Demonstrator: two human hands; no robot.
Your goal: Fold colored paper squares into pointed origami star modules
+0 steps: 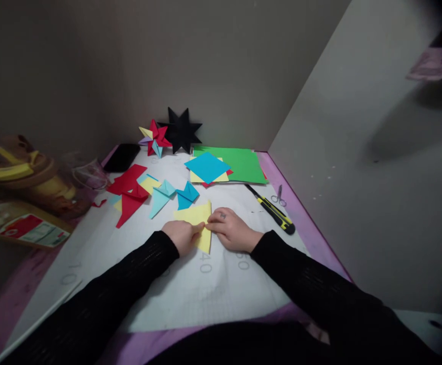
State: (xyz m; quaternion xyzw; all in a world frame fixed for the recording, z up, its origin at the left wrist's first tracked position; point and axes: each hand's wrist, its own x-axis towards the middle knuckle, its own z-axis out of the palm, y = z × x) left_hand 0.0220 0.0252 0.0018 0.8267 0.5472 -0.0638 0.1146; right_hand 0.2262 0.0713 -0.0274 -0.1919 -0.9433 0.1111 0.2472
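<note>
A yellow sheet of paper (192, 215) lies on the white mat in front of me, a narrow fold running along its right side. My left hand (182, 236) presses on it from the left, fingers curled and the index fingertip on the paper near the fold. From the right, my right hand (231, 229) pinches the folded edge, thumb and fingers together. The two sets of fingertips almost meet there. Just beyond lie folded pieces in dark blue (187, 195), light blue (162, 195) and red (132, 203).
Behind are a green paper stack (246, 165) with a blue square (208, 168), a black paper star (183, 130), a multicoloured star (154, 138) and a phone (122, 157). A utility knife (276, 214) and small scissors (279, 196) lie right. A brown basket-like container (34, 177) stands left.
</note>
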